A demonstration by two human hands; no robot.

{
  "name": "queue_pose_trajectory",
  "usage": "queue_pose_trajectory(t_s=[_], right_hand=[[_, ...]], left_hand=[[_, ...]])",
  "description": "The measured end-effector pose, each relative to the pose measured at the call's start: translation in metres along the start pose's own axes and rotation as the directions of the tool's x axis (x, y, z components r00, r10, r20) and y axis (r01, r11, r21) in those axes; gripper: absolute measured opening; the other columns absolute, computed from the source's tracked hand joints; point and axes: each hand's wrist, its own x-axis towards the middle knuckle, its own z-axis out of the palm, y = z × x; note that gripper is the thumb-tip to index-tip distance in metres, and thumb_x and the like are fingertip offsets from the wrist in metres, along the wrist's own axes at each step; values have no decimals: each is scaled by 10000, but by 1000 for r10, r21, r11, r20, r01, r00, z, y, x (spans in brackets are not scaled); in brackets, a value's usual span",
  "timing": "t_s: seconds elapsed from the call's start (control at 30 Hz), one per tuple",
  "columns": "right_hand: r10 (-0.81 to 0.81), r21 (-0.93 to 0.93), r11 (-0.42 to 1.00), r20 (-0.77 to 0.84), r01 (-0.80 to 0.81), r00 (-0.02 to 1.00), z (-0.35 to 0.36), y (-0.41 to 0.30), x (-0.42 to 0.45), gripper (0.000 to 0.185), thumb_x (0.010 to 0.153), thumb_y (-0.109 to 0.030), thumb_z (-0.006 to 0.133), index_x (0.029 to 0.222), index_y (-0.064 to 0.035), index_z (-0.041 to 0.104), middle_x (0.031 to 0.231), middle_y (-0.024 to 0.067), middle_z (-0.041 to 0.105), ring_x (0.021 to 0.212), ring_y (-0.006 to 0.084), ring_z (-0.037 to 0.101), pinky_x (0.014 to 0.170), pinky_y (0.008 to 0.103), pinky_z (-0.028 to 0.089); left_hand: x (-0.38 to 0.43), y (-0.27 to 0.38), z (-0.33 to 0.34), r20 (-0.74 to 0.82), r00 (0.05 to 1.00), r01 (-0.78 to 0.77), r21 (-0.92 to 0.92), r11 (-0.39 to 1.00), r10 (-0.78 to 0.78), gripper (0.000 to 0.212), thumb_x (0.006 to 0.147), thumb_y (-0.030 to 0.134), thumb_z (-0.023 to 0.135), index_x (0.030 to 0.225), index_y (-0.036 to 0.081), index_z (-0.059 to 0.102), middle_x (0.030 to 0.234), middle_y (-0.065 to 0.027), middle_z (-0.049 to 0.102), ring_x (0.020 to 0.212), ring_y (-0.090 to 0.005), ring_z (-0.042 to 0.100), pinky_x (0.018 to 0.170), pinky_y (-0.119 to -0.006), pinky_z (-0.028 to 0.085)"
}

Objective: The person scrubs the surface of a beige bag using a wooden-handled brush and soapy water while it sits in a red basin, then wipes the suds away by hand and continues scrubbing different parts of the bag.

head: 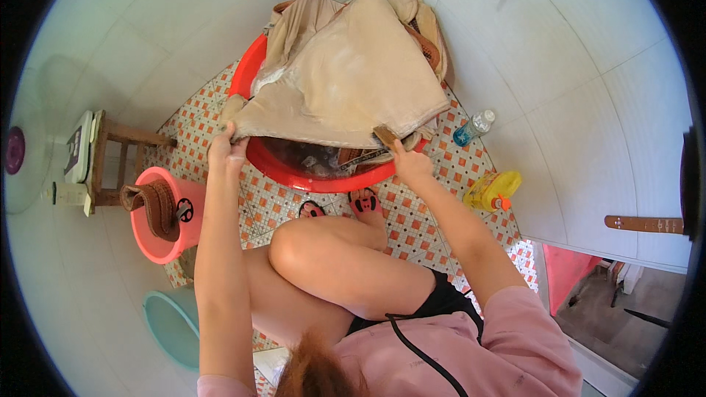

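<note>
A large wet beige fabric cover [353, 77] lies spread over a red plastic basin [309, 183], with whitish suds on its middle. My left hand [227, 151] pinches the cover's near left corner beyond the basin's rim. In my right hand [412, 164] is a wooden scrubbing brush [386, 137], resting at the cover's near right edge; its bristles are hidden. Dark water [303, 157] shows in the near part of the basin, with a brown textured piece of fabric partly in it at the right.
Right of the basin stand a clear bottle with blue liquid [473, 128] and a yellow bottle with an orange cap [492, 191]. At left are a pink bucket [193, 220] holding a rolled brown mat [157, 207], a teal bucket [172, 325] and a wooden stool [124, 135]. Tiled walls enclose the basin's far side.
</note>
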Motion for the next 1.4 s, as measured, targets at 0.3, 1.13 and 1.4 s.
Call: queue_pose_trajectory(t_s=[0.3, 1.13, 1.4], right_hand=[[-358, 379, 749, -459, 544, 813, -20, -215, -47, 407, 846, -314, 345, 1229, -183, 301, 571, 177, 547, 506, 350, 547, 496, 470, 432], [-17, 7, 1000, -51, 17, 999, 38, 0, -7, 424, 834, -210, 329, 1220, -73, 220, 766, 170, 593, 649, 307, 591, 511, 419, 451], [-418, 451, 682, -405, 576, 813, -17, -188, -50, 453, 839, -281, 369, 1254, -168, 227, 590, 185, 549, 524, 342, 551, 430, 431, 430]], left_hand=[[31, 17, -37, 66, 995, 62, 122, 991, -70, 237, 856, 124, 401, 1036, -26, 436, 1020, -138, 483, 923, -249, 487, 806, -359, 426], [8, 12, -4, -106, 993, 39, -132, 991, -53, 247, 830, 54, 446, 1046, -62, 418, 1029, -155, 472, 959, -256, 471, 863, -372, 405], [25, 18, -18, -128, 989, 78, 39, 996, -73, 231, 839, 76, 427, 1027, -60, 422, 1018, -154, 487, 958, -248, 481, 844, -369, 412]])
